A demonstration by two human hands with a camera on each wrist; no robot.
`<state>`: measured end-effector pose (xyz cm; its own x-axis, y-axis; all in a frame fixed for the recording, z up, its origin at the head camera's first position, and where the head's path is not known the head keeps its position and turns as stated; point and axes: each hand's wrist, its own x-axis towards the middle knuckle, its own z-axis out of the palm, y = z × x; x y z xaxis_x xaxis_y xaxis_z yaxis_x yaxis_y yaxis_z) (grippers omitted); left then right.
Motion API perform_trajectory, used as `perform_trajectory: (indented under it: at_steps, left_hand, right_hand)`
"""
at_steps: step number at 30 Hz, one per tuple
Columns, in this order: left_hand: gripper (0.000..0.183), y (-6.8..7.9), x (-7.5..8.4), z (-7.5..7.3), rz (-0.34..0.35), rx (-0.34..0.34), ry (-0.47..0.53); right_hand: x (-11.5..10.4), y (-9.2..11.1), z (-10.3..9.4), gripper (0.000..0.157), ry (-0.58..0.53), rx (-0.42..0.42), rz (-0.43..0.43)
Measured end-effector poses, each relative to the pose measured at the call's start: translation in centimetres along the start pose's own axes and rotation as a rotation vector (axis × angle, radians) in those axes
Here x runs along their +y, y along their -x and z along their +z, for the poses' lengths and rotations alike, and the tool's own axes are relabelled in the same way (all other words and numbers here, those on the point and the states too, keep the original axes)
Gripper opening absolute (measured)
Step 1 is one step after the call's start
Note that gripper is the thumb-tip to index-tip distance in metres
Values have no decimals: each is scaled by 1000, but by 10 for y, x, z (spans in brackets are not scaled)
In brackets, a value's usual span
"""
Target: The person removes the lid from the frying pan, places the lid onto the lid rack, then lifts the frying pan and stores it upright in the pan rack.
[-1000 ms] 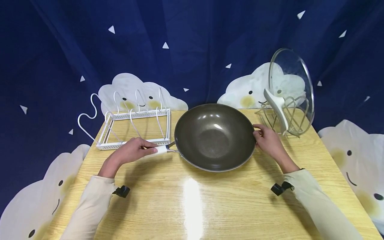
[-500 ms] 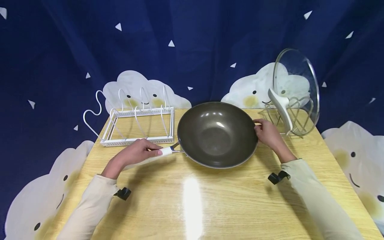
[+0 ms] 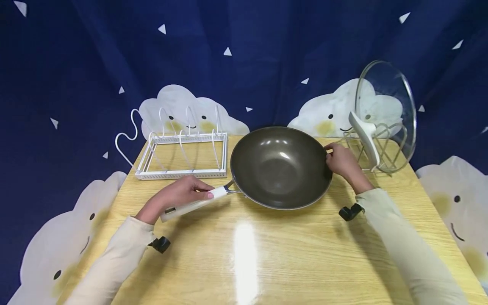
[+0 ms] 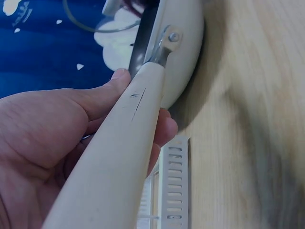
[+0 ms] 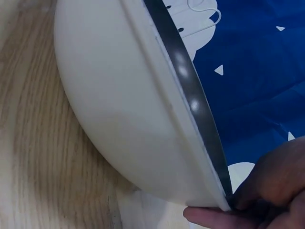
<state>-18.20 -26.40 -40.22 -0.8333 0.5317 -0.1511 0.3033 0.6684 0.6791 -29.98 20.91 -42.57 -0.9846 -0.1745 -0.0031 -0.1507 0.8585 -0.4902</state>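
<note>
Wok [image 3: 280,167] held at both ends, toward the far edge of the tabletop [image 3: 297,254], mid-width.
White wire rack [image 3: 183,174] by the far left corner; just in front, left hand [image 3: 177,195] grasps the white handle [image 3: 218,192]. Wok broad, round, dark grey-brown and glossy inside, with bright glints; mouth up. Handle points toward the near left corner; long axis slants from there, rightward and away. Right hand [image 3: 343,163] pinches the wok's right side; beyond, a glass lid [image 3: 390,101] stands on edge in a wire stand [image 3: 386,148] by the far right corner. Left wrist view adds dark scratches on the handle and a riveted bracket [image 4: 167,44] at its root; right wrist view adds the pale outer wall [image 5: 119,105], which the head view hides, and a finger [image 5: 214,217] against it.
</note>
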Motion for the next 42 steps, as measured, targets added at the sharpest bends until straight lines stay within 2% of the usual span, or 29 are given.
perform_trajectory:
  at_steps: [9,15,23,31,42]
  left_hand:
    - [27,-3,10,6,-67,-24,31]
    - [28,0,11,14,-88,-58,135]
    - [32,5,16,29,-117,-78,294]
    - [34,10,20,48,-167,-45,502]
    - [34,12,32,76,-206,59,643]
  right_hand:
    - [4,-18,-5,42,-1,-79,12]
    - [-1,-32,-3,46,54,-117,39]
    - [-9,-49,0,46,111,-85,38]
    - [-14,-68,1,43,125,-86,-11]
    - [-25,-95,1,37,157,-61,-58]
